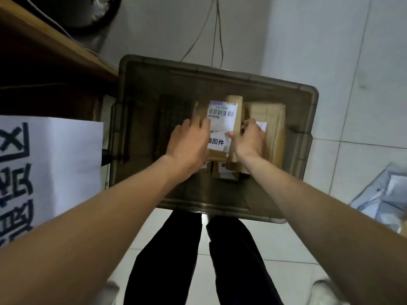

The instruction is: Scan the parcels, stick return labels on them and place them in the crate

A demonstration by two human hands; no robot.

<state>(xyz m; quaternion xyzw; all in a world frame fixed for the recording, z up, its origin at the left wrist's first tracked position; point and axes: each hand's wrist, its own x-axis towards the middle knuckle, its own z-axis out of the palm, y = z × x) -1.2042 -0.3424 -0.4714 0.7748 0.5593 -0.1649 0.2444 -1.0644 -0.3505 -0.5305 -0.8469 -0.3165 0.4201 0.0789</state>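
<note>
While left grip (189,142) and right grip (248,139) reach into the crate (308,93), both clasp one parcel (239,115) by its long sides, right thumb on top. Barcode label (222,113) just ahead of the grips, return label (218,143) between them. Second parcel (273,119) just right of right grip; more labelled parcels (222,170) beneath both grips, lower in the crate

I count one translucent grey plastic crate (141,84); three brown cardboard parcels that I can make out: top parcel (236,111), right parcel (275,119), lower parcel (224,172); two hands, left hand (189,142), right hand (248,139); one white paper sign (66,150)
</note>
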